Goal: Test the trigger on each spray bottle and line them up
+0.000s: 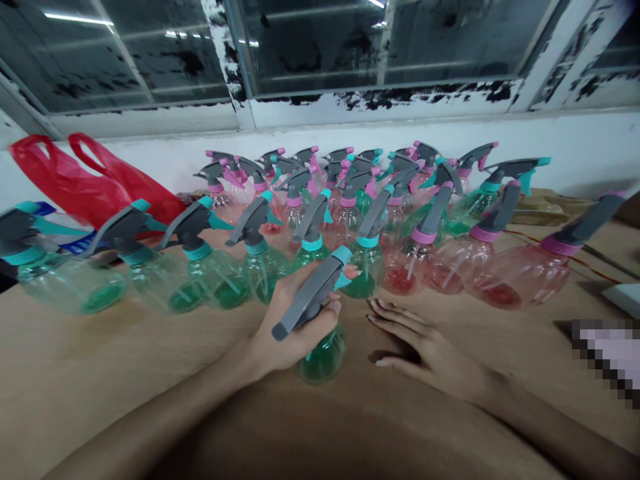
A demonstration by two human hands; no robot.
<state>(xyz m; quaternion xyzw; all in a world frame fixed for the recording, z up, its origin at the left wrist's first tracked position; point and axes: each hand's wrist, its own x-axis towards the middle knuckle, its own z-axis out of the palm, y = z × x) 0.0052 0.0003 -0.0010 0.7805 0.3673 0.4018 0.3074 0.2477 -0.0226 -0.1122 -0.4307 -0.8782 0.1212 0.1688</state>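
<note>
My left hand (pixel 295 327) is wrapped round the neck of a green spray bottle (pixel 324 360) with a grey head and teal nozzle. The bottle stands upright on the wooden table (pixel 210 373), its nozzle pointing away from me and slightly right. My right hand (pixel 415 340) lies flat on the table to the right of that bottle, fingers stretched out, holding nothing. Just beyond the hands is a row of spray bottles: green ones with teal collars, such as the green bottle (pixel 367 267), and pink ones with pink collars, such as the pink bottle (pixel 403 270).
Several more pink and green spray bottles (pixel 345 220) crowd behind the front row. A red plastic bag (pixel 115 180) sits at the back left. Flattened cardboard (pixel 545 207) and thin wires lie at the back right. A blurred-out object (pixel 610 353) is at the right edge.
</note>
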